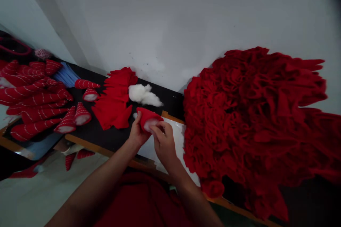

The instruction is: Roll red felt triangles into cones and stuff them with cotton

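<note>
My left hand is wrapped round a small red felt cone, whose wide opening faces me. White stuffing fills that opening. At its rim, the closed fingers of my right hand pinch the stuffing; the fingertips are partly hidden. Just beyond the cone, a loose clump of white stuffing lies on the black table. Left of it is a layered stack of flat red felt pieces.
A tall heap of red felt pieces covers the table's right side. Several stuffed red cones with white stitching lie at left, near blue strips. A white sheet lies under my hands. A pale wall stands behind.
</note>
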Motion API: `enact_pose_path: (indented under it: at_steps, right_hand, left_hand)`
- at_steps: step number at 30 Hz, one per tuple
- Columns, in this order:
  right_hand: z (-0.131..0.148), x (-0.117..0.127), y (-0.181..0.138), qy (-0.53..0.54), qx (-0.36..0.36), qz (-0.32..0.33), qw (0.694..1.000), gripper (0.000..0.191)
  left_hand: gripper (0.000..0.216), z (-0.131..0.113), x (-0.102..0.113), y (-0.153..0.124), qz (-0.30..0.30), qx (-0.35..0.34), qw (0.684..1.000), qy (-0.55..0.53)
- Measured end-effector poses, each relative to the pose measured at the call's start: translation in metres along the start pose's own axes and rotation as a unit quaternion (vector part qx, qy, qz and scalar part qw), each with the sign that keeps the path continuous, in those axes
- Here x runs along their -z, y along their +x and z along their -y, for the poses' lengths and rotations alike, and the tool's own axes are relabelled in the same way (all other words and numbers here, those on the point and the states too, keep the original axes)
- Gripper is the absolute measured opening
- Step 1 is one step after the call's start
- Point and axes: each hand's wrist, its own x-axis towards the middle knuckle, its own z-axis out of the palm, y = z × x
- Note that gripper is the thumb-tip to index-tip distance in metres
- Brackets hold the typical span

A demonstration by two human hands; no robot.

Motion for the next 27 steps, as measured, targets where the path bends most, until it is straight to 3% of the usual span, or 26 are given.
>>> enact_pose_path:
  at_steps: [3, 7, 9, 14, 20, 24, 27]
  right_hand:
    - [-0.002, 0.002, 0.004, 0.003, 0.016, 0.024, 1.000, 0.028]
    - [-0.009, -0.002, 0.012, -0.055, -0.042, -0.079, 0.994, 0.027]
    - [-0.009, -0.005, 0.016, -0.093, -0.034, -0.113, 0.989, 0.023]
    - [-0.004, -0.011, 0.015, -0.107, 0.023, -0.081, 0.991, 0.029]
    - [0.002, -0.010, 0.008, -0.060, 0.059, -0.035, 0.996, 0.031]
    - [0.001, -0.007, 0.012, -0.027, 0.016, -0.077, 0.997, 0.031]
    - [0.001, -0.005, 0.017, 0.032, -0.044, -0.048, 0.997, 0.029]
  left_hand:
    - [0.041, -0.002, -0.003, 0.000, -0.012, -0.004, 1.000, 0.000]
    - [0.038, 0.001, -0.009, -0.002, -0.021, -0.003, 1.000, 0.001]
    - [0.037, 0.003, -0.013, -0.003, -0.019, 0.003, 1.000, -0.001]
    - [0.033, -0.001, -0.015, -0.001, -0.014, -0.003, 1.000, -0.016]
    - [0.049, -0.008, -0.009, -0.002, 0.040, -0.001, 0.999, 0.009]
    - [0.035, -0.006, -0.011, -0.004, 0.019, -0.007, 1.000, 0.015]
    - [0.030, -0.005, -0.014, -0.004, 0.001, -0.017, 1.000, 0.006]
